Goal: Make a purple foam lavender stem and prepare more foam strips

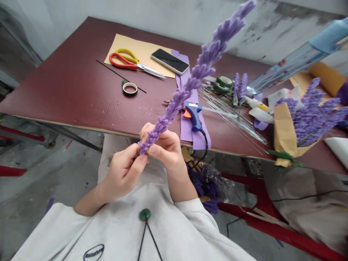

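A long lavender stalk made of purple pipe cleaner point(190, 83) rises from my hands towards the top of the view, tilted to the right. My left hand point(122, 174) pinches its lower end between thumb and fingers. My right hand point(163, 145) grips the stalk just above, with its fingertips on the purple loops. Both hands are held over my white sweatshirt, in front of the table edge. Beneath the stalk lie a purple foam strip point(187, 123) and a blue-and-orange hot glue gun point(193, 116), neither touching my hands.
A dark red table point(67, 90) holds orange-handled scissors point(127, 61), a phone point(170, 61), a tape roll point(129, 88), green tape rolls point(223, 84), loose wires point(231, 116), and a paper-wrapped lavender bunch point(310, 116). A transparent tube point(288, 69) juts in at right.
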A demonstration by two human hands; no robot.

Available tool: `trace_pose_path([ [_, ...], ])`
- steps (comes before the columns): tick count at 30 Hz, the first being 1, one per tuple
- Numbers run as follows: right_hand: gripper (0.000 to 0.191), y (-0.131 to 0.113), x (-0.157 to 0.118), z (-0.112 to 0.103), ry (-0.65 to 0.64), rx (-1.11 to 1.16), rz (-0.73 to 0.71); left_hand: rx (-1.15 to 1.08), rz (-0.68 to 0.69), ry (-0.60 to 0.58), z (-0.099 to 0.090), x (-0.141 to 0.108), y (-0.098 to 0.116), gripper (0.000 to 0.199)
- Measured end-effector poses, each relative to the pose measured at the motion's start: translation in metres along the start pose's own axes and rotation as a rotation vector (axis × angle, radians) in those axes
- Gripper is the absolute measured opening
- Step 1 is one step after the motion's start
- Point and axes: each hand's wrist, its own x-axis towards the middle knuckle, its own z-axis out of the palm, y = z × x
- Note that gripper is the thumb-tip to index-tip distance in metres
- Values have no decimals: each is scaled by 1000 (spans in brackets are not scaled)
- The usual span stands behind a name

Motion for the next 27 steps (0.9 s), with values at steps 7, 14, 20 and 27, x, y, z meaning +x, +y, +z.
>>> trace_pose_path([
  [7, 10, 3, -1, -3, -52, 11, -31, -263, -94, -63, 4, -2, -12, 21],
  [14, 11, 4, -1, -3, -54, 40, -37, -528, -114, -118, 5, 0, -13, 22],
  [20, 11, 1, -1, -7, -48, 60, 72, -736, -206, -170, 2, 2, -10, 27],
  [27, 18, -4, -2, -9, -17, -97, 116, -899, -277, -207, 7, 5, -8, 26],
])
